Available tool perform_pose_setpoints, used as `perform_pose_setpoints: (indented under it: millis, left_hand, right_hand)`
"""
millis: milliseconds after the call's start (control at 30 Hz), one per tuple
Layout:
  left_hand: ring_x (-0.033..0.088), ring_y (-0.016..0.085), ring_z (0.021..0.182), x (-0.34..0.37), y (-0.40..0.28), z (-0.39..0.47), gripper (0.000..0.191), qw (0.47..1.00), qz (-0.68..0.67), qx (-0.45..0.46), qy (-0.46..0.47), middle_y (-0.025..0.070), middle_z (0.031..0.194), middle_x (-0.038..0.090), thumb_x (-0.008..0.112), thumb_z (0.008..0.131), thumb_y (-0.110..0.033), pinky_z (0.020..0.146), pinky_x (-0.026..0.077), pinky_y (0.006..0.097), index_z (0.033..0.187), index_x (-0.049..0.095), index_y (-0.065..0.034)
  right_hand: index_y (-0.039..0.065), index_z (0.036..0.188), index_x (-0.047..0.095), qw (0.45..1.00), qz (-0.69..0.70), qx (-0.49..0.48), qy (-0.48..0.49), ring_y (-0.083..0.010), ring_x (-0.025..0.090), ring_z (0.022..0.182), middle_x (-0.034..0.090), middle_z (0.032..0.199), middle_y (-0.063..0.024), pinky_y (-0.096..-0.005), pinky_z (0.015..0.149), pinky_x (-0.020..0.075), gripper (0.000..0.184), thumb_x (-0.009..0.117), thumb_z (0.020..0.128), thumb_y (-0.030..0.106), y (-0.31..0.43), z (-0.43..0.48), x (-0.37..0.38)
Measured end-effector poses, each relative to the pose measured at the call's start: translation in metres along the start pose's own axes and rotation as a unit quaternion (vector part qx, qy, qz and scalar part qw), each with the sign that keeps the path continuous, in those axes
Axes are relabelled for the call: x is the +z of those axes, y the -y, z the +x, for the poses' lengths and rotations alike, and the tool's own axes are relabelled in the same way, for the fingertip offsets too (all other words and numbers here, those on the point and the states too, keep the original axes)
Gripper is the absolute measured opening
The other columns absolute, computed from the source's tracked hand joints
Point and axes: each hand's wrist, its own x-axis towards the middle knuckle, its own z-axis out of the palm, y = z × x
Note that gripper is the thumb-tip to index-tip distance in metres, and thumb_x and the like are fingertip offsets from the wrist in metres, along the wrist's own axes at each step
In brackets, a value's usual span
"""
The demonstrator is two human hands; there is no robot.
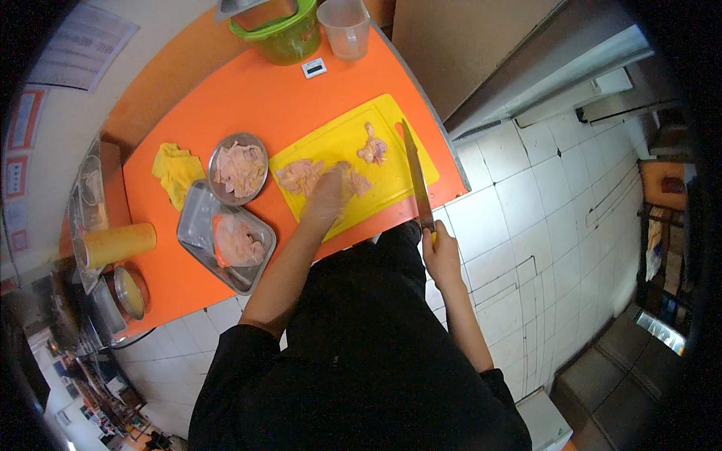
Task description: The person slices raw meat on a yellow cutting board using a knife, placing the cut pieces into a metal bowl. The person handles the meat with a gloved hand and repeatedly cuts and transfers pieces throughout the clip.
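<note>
My left hand, blurred and in what looks like a clear glove, is over raw meat pieces on a yellow cutting board; whether it grips any cannot be told. My right hand holds a long-bladed knife by its yellow handle, with the blade above the board's right side. A smaller heap of meat and bone scraps lies near the board's upper right. Left of the board, a round metal bowl holds more raw meat. Below it, a metal tray contains a plastic bag of meat.
A yellow cloth lies left of the bowl. At the far end of the orange table stand a green tub, a clear measuring jug and a small digital device. A yellow cylinder is at the left.
</note>
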Motion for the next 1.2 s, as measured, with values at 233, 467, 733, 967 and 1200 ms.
perform_pose_setpoints:
  millis: [233,467,733,967,1200]
  left_hand:
    - [0.067,0.035,0.076,-0.012,-0.024,-0.002,0.041,0.954,0.273,0.037,0.115,0.0191,0.089,0.074,0.064,0.094,-0.042,0.076,0.053,0.0455,0.088,0.074,-0.0021]
    - [0.069,0.025,0.086,-0.126,-0.079,-0.048,0.021,0.999,-0.002,-0.048,-0.025,0.0124,0.098,0.074,0.068,0.094,-0.016,0.077,0.055,0.037,0.109,0.073,-0.0018]
    - [0.068,0.032,0.101,-0.182,-0.077,-0.075,0.025,0.949,0.194,0.044,-0.246,0.0186,0.11,0.072,0.067,0.095,-0.017,0.087,0.053,0.0397,0.112,0.071,0.0013]
    - [0.068,0.042,0.09,-0.088,-0.003,-0.069,0.029,0.975,0.172,-0.094,-0.107,0.0287,0.092,0.069,0.067,0.093,-0.023,0.076,0.053,0.0463,0.1,0.07,0.0056]
    - [0.068,0.034,0.078,-0.055,-0.037,-0.07,0.027,0.976,0.136,-0.115,-0.122,0.0281,0.085,0.066,0.069,0.09,-0.021,0.068,0.05,0.0438,0.093,0.067,0.0059]
  right_hand:
    - [0.001,0.099,0.053,1.0,0.008,-0.005,0.007,-0.0507,0.064,0.068,0.064,0.072,-0.0296,-0.0551,0.056,0.0473,0.019,0.057,0.102,0.02,-0.003,0.0,0.005]
    - [-0.002,0.094,0.054,1.0,0.011,-0.024,0.006,-0.0327,0.062,0.058,0.063,0.07,-0.0242,-0.0421,0.054,0.0443,0.018,0.058,0.102,0.013,0.011,0.003,0.004]
    - [0.001,0.099,0.055,0.998,0.011,-0.056,0.021,-0.0502,0.065,0.07,0.065,0.075,-0.0307,-0.0545,0.057,0.0476,0.017,0.057,0.102,0.018,0.017,0.016,0.005]
    - [0.001,0.102,0.055,0.998,0.009,-0.058,0.03,-0.0507,0.065,0.071,0.065,0.077,-0.0307,-0.055,0.057,0.0477,0.017,0.058,0.102,0.018,0.018,0.016,0.012]
    - [-0.001,0.097,0.056,0.999,0.015,-0.016,0.032,-0.045,0.066,0.068,0.065,0.076,-0.0295,-0.0481,0.057,0.0466,0.017,0.059,0.101,0.016,0.024,0.007,0.008]
